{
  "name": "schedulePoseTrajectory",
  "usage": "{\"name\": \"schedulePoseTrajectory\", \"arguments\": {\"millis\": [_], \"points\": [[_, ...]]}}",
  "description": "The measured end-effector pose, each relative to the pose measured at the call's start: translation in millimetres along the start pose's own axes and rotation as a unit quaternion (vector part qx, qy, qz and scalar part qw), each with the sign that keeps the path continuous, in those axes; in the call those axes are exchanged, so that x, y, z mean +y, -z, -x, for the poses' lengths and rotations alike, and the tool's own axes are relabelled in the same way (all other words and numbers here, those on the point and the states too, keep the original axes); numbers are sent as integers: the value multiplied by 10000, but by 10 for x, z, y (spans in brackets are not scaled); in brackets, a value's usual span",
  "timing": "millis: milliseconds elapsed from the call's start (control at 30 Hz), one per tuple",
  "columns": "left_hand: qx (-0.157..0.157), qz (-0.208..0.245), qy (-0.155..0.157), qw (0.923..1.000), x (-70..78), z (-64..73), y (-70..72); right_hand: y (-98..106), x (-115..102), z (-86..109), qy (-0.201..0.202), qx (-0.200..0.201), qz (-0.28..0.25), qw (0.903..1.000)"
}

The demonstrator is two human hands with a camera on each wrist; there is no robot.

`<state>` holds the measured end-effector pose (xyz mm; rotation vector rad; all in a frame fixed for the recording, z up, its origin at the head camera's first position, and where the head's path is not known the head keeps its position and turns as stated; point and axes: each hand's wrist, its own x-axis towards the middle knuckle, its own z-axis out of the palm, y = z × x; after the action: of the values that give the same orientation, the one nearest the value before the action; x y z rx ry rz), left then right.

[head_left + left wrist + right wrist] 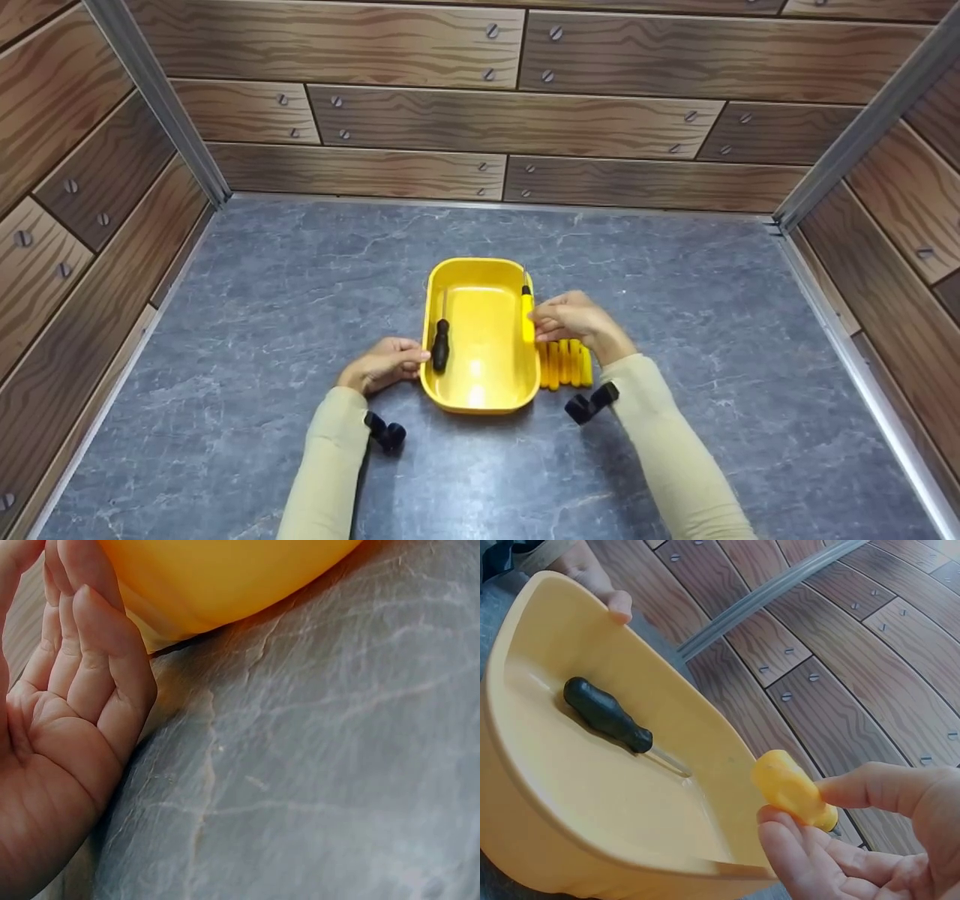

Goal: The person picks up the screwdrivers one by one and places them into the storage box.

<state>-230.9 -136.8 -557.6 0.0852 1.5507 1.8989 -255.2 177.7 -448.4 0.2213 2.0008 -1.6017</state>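
Note:
A yellow plastic bin [480, 397] stands on the floor in front of me. My left hand [384, 364] grips its left wall, the thumb over the rim and the other fingers outside. Inside, along that wall, lies a screwdriver with a black handle [441, 346], its shank pointing away from me. Thumb and fingertips of my right hand [577, 324] pinch the handle of a yellow screwdriver [528, 315] over the bin's right rim. Its handle end [784, 780] faces the right wrist camera, and its tip points away in the head view.
Several yellow handles [564, 364] lie side by side just right of the bin, partly hidden by my right hand. Wood-patterned walls [420, 112] enclose the grey marbled surface [300, 255] at the back and both sides. A metal strip [862, 390] runs along the right edge.

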Motion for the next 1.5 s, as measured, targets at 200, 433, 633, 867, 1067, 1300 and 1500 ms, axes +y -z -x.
{"name": "schedulePoseTrajectory", "arguments": {"millis": [200, 433, 633, 867, 1067, 1300, 1500], "points": [[-26, 14, -11, 10000, 15, 6, 1, -40, -35, -21, 14, -54, 2, 10000], [18, 2, 31, 10000, 2, 5, -2, -91, -43, -55, -29, -10, 56, 10000], [52, 74, 34, 10000, -1, -1, -7, -127, -66, -78, -54, -11, -34, 10000], [31, 35, 33, 10000, -5, -16, -7, -168, -78, -103, -49, -41, 31, 10000], [-75, 32, 8, 10000, -14, -19, 8, -204, -74, -125, -63, -113, 16, 9999], [-130, 24, -21, 9999, -2, -17, -1, -261, -84, -161, -109, -99, 26, 9999], [-56, 50, 31, 10000, 5, -2, 3, -314, -78, -202, -121, -108, 37, 9999]]}}
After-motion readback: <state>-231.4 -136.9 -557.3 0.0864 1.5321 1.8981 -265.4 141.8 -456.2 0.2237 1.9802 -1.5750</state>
